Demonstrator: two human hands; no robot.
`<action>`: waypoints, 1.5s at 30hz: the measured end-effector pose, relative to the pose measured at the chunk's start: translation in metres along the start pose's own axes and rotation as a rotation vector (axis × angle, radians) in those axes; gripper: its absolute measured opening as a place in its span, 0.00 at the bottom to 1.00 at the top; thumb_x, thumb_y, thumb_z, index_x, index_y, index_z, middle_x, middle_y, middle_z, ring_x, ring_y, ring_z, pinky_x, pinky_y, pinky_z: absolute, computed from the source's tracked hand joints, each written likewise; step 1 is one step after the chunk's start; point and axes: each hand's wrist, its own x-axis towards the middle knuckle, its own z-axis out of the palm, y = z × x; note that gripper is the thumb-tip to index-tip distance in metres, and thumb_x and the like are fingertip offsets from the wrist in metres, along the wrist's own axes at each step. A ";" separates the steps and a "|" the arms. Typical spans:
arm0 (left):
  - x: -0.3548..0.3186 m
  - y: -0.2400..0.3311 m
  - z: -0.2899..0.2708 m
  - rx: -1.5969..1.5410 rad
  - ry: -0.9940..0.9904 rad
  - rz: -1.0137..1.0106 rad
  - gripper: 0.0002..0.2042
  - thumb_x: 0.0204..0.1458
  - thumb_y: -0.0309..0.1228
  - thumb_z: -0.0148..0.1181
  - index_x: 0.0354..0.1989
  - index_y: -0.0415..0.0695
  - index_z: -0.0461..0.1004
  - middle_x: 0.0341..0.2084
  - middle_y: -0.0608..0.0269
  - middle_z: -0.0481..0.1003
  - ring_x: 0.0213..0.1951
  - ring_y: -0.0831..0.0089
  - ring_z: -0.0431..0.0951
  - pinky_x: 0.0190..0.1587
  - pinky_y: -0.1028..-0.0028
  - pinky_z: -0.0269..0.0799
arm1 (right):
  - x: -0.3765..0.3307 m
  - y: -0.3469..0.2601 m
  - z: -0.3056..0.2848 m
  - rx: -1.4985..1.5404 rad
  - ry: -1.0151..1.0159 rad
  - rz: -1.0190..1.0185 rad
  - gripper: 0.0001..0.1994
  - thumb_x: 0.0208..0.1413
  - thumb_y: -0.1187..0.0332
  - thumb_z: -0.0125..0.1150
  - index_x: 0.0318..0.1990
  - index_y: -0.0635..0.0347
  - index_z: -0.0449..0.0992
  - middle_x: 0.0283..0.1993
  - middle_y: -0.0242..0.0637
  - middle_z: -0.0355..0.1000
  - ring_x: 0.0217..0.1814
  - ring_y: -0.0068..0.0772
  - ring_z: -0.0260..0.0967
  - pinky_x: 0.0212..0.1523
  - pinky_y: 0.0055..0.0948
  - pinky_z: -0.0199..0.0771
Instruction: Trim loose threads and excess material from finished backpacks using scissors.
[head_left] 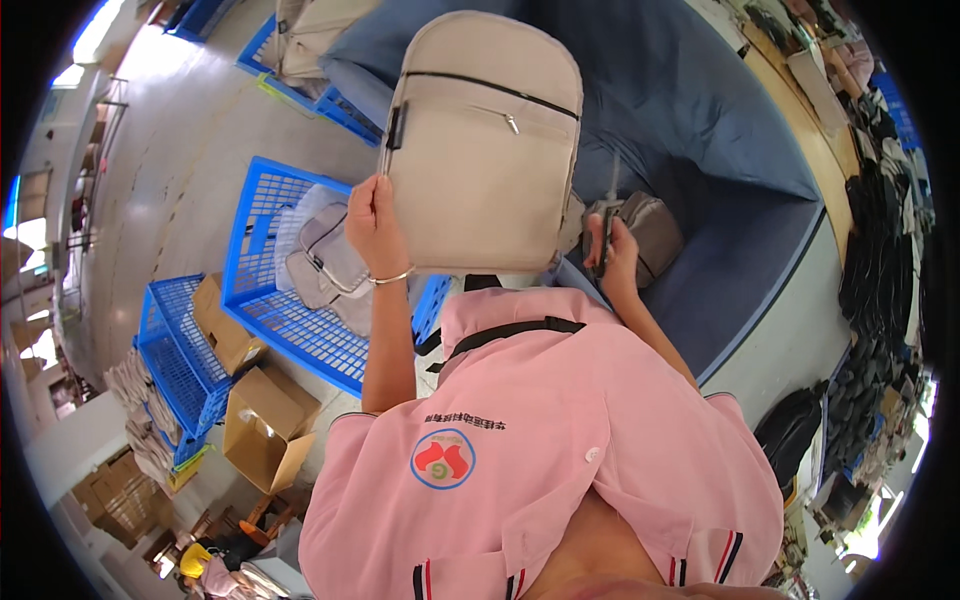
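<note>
Left hand (375,225) is gripping the beige backpack (482,140) by its side edge, holding it upright above the blue-covered tabletop (700,120). Right hand (612,250) is clenching a small tool. Keeping the bag steady and front-facing is probably aiding inspection.

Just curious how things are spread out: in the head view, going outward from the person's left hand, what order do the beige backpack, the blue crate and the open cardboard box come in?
From the left hand:
1. Beige backpack, held in it, upper right.
2. Blue crate, just left, on the floor.
3. Open cardboard box, lower left, farthest.
</note>
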 end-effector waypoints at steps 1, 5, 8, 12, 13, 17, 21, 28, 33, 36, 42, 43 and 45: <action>0.008 0.017 -0.004 -0.002 0.009 0.011 0.09 0.60 0.31 0.59 0.39 0.37 0.79 0.31 0.63 0.78 0.33 0.72 0.75 0.39 0.74 0.69 | 0.003 -0.012 -0.004 -0.049 0.047 0.008 0.16 0.60 0.58 0.66 0.31 0.61 0.69 0.21 0.24 0.63 0.21 0.18 0.57 0.22 0.23 0.60; 0.043 0.085 -0.025 0.143 -0.171 0.378 0.06 0.57 0.28 0.61 0.37 0.38 0.79 0.30 0.59 0.78 0.33 0.66 0.76 0.38 0.71 0.70 | 0.018 -0.064 -0.022 -0.456 0.149 -0.436 0.18 0.50 0.64 0.75 0.32 0.63 0.69 0.23 0.36 0.61 0.23 0.26 0.60 0.24 0.26 0.63; 0.063 0.131 -0.042 0.213 -0.284 0.596 0.05 0.54 0.28 0.63 0.36 0.40 0.79 0.32 0.60 0.78 0.34 0.62 0.76 0.39 0.71 0.71 | 0.008 -0.143 -0.018 -0.742 0.175 -0.805 0.21 0.43 0.61 0.78 0.32 0.64 0.70 0.27 0.41 0.63 0.24 0.40 0.63 0.25 0.29 0.65; 0.084 0.173 -0.047 0.413 -0.510 0.950 0.04 0.52 0.28 0.64 0.34 0.43 0.79 0.30 0.64 0.78 0.37 0.65 0.75 0.50 0.66 0.66 | 0.004 -0.194 -0.008 -0.839 0.127 -0.887 0.25 0.39 0.56 0.79 0.35 0.63 0.71 0.33 0.42 0.67 0.29 0.49 0.66 0.29 0.34 0.70; 0.087 0.177 -0.044 0.451 -0.539 1.071 0.03 0.51 0.28 0.64 0.33 0.45 0.80 0.30 0.66 0.77 0.38 0.66 0.75 0.54 0.64 0.63 | 0.005 -0.204 -0.002 -0.886 0.066 -0.991 0.27 0.39 0.54 0.79 0.37 0.64 0.71 0.35 0.42 0.67 0.34 0.49 0.68 0.32 0.36 0.71; 0.090 0.154 -0.019 0.407 -0.669 1.043 0.03 0.52 0.29 0.63 0.33 0.46 0.79 0.30 0.67 0.77 0.40 0.67 0.74 0.59 0.61 0.57 | 0.017 -0.203 0.001 -1.048 -0.206 -0.997 0.32 0.39 0.52 0.77 0.44 0.66 0.69 0.44 0.45 0.68 0.47 0.52 0.69 0.43 0.40 0.71; 0.094 0.132 -0.006 0.313 -0.679 0.926 0.04 0.54 0.28 0.60 0.35 0.46 0.80 0.31 0.67 0.78 0.41 0.68 0.75 0.63 0.61 0.54 | 0.025 -0.188 0.003 -1.089 -0.387 -0.865 0.31 0.40 0.50 0.76 0.41 0.66 0.68 0.42 0.44 0.67 0.43 0.51 0.68 0.41 0.40 0.71; 0.091 0.114 0.003 0.200 -0.741 0.876 0.02 0.52 0.27 0.61 0.33 0.46 0.79 0.31 0.69 0.78 0.41 0.69 0.74 0.63 0.60 0.53 | 0.040 -0.199 0.013 -1.160 -0.540 -0.821 0.32 0.44 0.43 0.72 0.40 0.66 0.70 0.40 0.44 0.67 0.40 0.48 0.70 0.39 0.40 0.72; 0.091 0.111 0.005 0.205 -0.744 0.875 0.02 0.52 0.27 0.62 0.33 0.47 0.79 0.31 0.69 0.77 0.41 0.69 0.73 0.65 0.59 0.52 | 0.043 -0.195 0.022 -1.155 -0.561 -0.821 0.30 0.45 0.45 0.71 0.37 0.65 0.69 0.37 0.44 0.69 0.39 0.50 0.71 0.37 0.42 0.70; 0.091 0.108 0.004 0.199 -0.737 0.877 0.02 0.52 0.27 0.62 0.33 0.47 0.79 0.31 0.69 0.77 0.41 0.69 0.73 0.65 0.59 0.52 | 0.038 -0.200 0.029 -1.180 -0.570 -0.758 0.28 0.46 0.46 0.71 0.34 0.63 0.68 0.34 0.44 0.70 0.37 0.50 0.71 0.34 0.43 0.69; 0.093 0.101 0.003 0.181 -0.743 0.864 0.02 0.53 0.28 0.61 0.33 0.47 0.79 0.31 0.69 0.77 0.41 0.68 0.73 0.65 0.59 0.51 | 0.034 -0.186 0.032 -1.131 -0.542 -0.770 0.25 0.45 0.50 0.72 0.31 0.61 0.66 0.26 0.43 0.70 0.29 0.52 0.69 0.28 0.43 0.66; 0.092 0.101 0.003 0.176 -0.741 0.859 0.02 0.53 0.28 0.61 0.32 0.48 0.79 0.31 0.69 0.77 0.41 0.68 0.73 0.65 0.59 0.51 | 0.033 -0.182 0.032 -1.120 -0.527 -0.794 0.23 0.48 0.50 0.70 0.31 0.60 0.67 0.27 0.43 0.72 0.30 0.52 0.72 0.28 0.44 0.68; 0.091 0.100 0.003 0.175 -0.744 0.854 0.01 0.53 0.28 0.62 0.32 0.47 0.79 0.31 0.69 0.77 0.41 0.68 0.73 0.65 0.59 0.51 | 0.030 -0.172 0.030 -1.126 -0.507 -0.792 0.22 0.48 0.51 0.69 0.31 0.59 0.67 0.27 0.43 0.72 0.30 0.51 0.72 0.27 0.43 0.68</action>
